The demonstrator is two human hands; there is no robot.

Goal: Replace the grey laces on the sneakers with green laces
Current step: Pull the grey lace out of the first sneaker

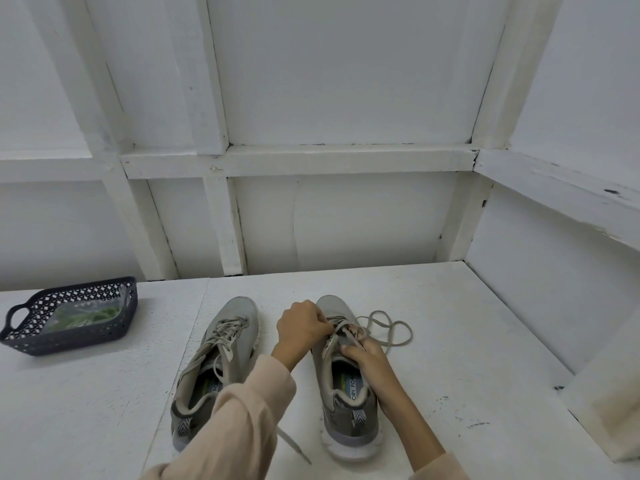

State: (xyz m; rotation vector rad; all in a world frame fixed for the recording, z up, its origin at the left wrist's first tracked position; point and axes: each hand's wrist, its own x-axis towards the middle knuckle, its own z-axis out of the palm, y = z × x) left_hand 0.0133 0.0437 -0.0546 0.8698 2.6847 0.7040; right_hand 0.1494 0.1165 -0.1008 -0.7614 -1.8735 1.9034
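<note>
Two grey sneakers stand side by side on the white table, toes away from me. The left sneaker [221, 358] is still laced with its grey lace, one end trailing toward me. My left hand [301, 327] pinches the grey lace [388, 329] at the eyelets of the right sneaker [346, 386]. My right hand [363, 355] holds that shoe at the tongue, fingers curled over its upper. Loose loops of the lace lie on the table to the right of the shoe. Green laces [86, 317] in a clear bag lie in the basket at the left.
A dark perforated basket [20, 336] with handles stands at the table's left. White framed walls close the back and right side. A white ledge juts out at the right edge [606, 393].
</note>
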